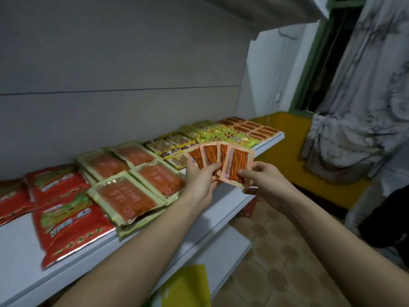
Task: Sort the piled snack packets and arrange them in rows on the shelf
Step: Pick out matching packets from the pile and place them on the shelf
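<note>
Orange-pink slim snack packets (221, 159) are fanned out like cards above the near edge of the white shelf (234, 196), long axes pointing up and away. The left hand (202, 177) grips the fan's lower ends, thumb curled over the front. The right hand (263, 179) pinches the rightmost packet (239, 165) near its bottom. Bigger red packets (66, 209) and green-edged packets (130, 187) lie in rows at left.

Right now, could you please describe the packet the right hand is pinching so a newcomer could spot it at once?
Start at the white shelf and find the fan of small packets held above its front edge. The frontmost packet, farthest right, is pinched by the right hand. Unlike its neighbours in the left hand, its whole pale-orange face shows, uncovered.
</note>
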A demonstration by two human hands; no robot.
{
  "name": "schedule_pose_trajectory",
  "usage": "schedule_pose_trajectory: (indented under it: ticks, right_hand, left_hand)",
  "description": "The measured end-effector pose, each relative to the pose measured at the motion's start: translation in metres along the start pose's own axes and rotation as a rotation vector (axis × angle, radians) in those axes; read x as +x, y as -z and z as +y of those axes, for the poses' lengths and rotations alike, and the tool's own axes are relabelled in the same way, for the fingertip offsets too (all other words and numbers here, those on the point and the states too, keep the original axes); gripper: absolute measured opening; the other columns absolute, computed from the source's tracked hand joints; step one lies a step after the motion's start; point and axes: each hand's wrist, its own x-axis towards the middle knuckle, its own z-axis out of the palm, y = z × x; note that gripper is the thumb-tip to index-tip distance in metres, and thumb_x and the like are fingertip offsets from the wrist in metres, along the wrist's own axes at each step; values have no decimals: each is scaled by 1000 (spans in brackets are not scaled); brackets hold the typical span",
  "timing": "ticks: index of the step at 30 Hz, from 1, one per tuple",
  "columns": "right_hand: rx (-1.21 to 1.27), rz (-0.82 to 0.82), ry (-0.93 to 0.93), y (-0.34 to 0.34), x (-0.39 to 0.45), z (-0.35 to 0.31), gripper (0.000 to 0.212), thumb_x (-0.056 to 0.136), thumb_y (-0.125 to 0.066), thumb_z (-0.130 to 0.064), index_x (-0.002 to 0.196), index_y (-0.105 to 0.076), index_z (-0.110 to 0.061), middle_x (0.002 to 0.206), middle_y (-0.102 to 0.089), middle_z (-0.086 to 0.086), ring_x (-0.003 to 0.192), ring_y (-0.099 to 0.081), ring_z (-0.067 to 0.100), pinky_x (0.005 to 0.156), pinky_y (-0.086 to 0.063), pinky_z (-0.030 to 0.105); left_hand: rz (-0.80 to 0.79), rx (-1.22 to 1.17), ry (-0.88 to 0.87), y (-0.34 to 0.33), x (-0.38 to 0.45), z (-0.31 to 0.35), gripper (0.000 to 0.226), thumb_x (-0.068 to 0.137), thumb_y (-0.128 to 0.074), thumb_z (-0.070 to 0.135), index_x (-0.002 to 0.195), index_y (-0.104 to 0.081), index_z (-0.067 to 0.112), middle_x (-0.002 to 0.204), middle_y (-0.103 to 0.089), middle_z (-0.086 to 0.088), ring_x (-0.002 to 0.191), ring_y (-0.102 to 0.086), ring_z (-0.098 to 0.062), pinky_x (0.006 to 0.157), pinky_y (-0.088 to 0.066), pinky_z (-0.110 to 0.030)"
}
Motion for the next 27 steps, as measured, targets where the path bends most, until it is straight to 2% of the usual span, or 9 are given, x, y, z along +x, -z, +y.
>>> schedule_pose_trajectory:
  ticks: [3,10,12,15,19,22,23,27]
  right_hand:
    - [-16,15,8,19,45,-7,12,93,-67,-16,102,-63,-9,99,-71,8,82,-68,17,65,-56,28]
    - [19,22,-38,58,135,0,24,92,-69,-18,112,-61,-7,104,-72,10,85,-69,19,66,-56,29]
    - [7,4,-28,72,160,2,23,92,-70,-19,111,-62,-9,102,-73,8,87,-70,19,66,-55,28]
    - [-16,-29,-26,93,201,8,21,91,-71,-20,108,-63,-12,97,-74,5,88,-71,18,67,-56,29]
    - [-19,-121,2,125,262,14,15,90,-71,-20,104,-65,-15,94,-76,5,89,-73,19,74,-59,31]
    - [-55,-214,72,150,309,18,13,91,-69,-18,103,-66,-13,86,-76,0,79,-74,12,65,-57,24]
    - [-86,-243,95,158,325,18,16,91,-70,-19,105,-66,-13,87,-76,-1,79,-74,11,67,-58,24]
    - [-168,-388,118,192,386,18,19,89,-71,-19,106,-66,-13,91,-77,3,85,-75,16,86,-59,40]
  left_hand:
    - [-35,-18,8,-21,48,-12,48,90,-59,-13,129,-51,13,116,-71,-13,106,-70,-32,74,-62,-42]
    - [-56,-69,92,-64,132,-43,47,93,-58,-10,132,-54,16,119,-72,-11,106,-71,-31,85,-58,-56]
    - [-49,-107,123,-74,152,-53,43,94,-57,-8,129,-57,15,118,-72,-12,105,-71,-30,88,-58,-54]
    - [-18,-167,194,-92,180,-71,37,96,-56,-6,127,-61,13,114,-74,-13,97,-73,-27,79,-61,-45]
    - [36,-196,222,-119,222,-93,37,96,-56,-3,131,-60,10,118,-72,-15,103,-72,-29,74,-62,-41]
    - [75,-177,172,-144,252,-109,37,96,-57,-1,131,-58,10,117,-72,-16,101,-73,-29,75,-63,-42]
    - [92,-172,157,-154,259,-114,37,96,-58,-1,131,-58,10,117,-72,-16,102,-72,-30,76,-63,-45]
    - [205,-117,138,-190,285,-129,36,96,-58,-1,129,-57,13,116,-72,-18,102,-72,-34,71,-63,-47]
